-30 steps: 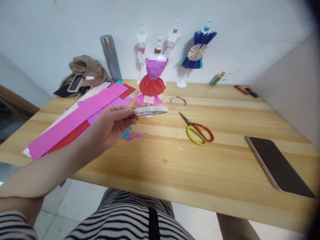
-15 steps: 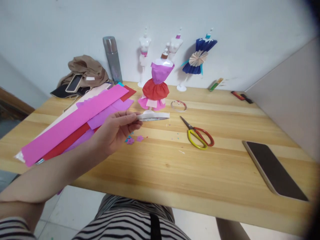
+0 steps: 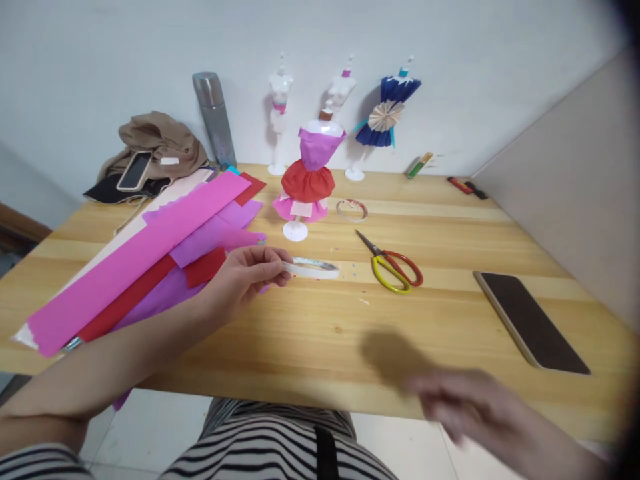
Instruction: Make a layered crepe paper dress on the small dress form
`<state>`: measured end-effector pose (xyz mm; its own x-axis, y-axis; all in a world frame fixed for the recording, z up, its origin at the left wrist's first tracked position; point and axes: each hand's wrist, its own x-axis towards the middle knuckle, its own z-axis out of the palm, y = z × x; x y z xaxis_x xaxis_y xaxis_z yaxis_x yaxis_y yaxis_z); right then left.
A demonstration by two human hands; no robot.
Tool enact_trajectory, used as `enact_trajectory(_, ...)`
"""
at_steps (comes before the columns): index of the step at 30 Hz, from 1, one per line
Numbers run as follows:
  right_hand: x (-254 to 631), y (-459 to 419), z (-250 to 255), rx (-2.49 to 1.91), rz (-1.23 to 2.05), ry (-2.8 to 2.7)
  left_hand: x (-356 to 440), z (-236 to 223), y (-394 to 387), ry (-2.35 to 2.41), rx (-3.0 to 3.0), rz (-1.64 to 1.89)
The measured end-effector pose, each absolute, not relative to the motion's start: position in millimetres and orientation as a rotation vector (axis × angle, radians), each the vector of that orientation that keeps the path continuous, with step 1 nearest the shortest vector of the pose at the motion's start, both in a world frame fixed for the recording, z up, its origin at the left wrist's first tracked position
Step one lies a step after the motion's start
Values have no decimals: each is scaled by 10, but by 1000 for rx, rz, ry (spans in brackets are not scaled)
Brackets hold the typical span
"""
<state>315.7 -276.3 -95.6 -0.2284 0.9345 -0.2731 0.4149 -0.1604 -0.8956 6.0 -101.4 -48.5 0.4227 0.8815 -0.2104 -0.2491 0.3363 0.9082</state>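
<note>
Between the thumb and fingers of my left hand (image 3: 260, 270) is a thin roll of white tape (image 3: 315, 269), held over the table. My right hand (image 3: 463, 400) is smeared by motion above the table's front edge, so its fingers cannot be made out. Behind the tape stands a small dress form (image 3: 315, 160) in a purple paper top, a red puffed skirt and a pink hem, on a round white base. A second tape ring (image 3: 352, 211) lies right of that base. Scissors (image 3: 393, 267) with one yellow and one red handle rest nearby, their blades partly open.
Pink, red and purple paper sheets (image 3: 135, 260) cover the table's left side. A grey flask (image 3: 215, 120) and brown cloth (image 3: 160, 137) stand behind them. A phone (image 3: 533, 320) lies at right. Further dress forms, one in a blue dress (image 3: 385, 113), stand along the wall.
My left hand has moved down and slightly nearer with the tape, uncovering the dress form's base. My right hand has risen into view from below the table edge.
</note>
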Motion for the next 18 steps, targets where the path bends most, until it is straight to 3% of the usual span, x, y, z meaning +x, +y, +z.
enact_trajectory(3, 2928, -2077, -737, -1532, 1049, -1415, 52, -524, -1035, 765, 927, 835)
enact_trajectory(9, 2487, -1419, -911, -1286, 1339, -1185, 15, -590, -1077, 753, 1064, 812)
enact_trajectory(18, 2599, -1398, -871, -1260, 1378, -1209, -40, -559, -1047, 772, 1080, 849)
